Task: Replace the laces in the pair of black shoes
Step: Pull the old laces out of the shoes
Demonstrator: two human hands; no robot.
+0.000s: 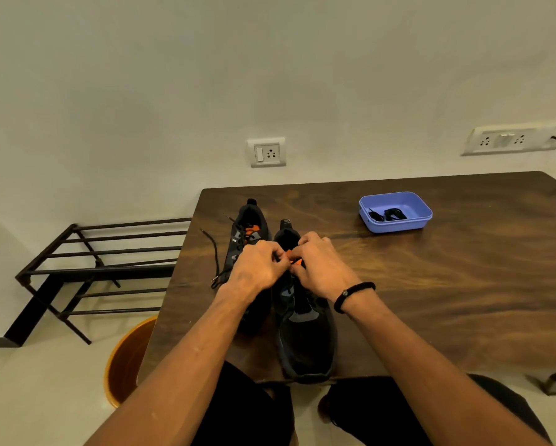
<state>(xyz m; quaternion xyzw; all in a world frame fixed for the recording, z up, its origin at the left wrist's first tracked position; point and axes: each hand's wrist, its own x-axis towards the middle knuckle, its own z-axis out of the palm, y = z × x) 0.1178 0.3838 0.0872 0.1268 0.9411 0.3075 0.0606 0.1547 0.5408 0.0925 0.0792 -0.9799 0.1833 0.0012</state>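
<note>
Two black shoes stand side by side on the wooden table (431,284), toes toward me. The right shoe (305,336) is nearer; the left shoe (247,230) lies further back with its black lace (215,255) hanging loose over the table's left side. My left hand (259,263) and my right hand (320,263) meet over the right shoe's upper eyelets near its orange tongue (294,257). Both have curled fingers that pinch something small there; the lace itself is hidden by the fingers.
A blue plastic tray (395,212) with coiled black laces sits on the table at the back right. A black metal shoe rack (103,268) stands to the left of the table. An orange bucket (128,362) sits on the floor by the table's near left corner.
</note>
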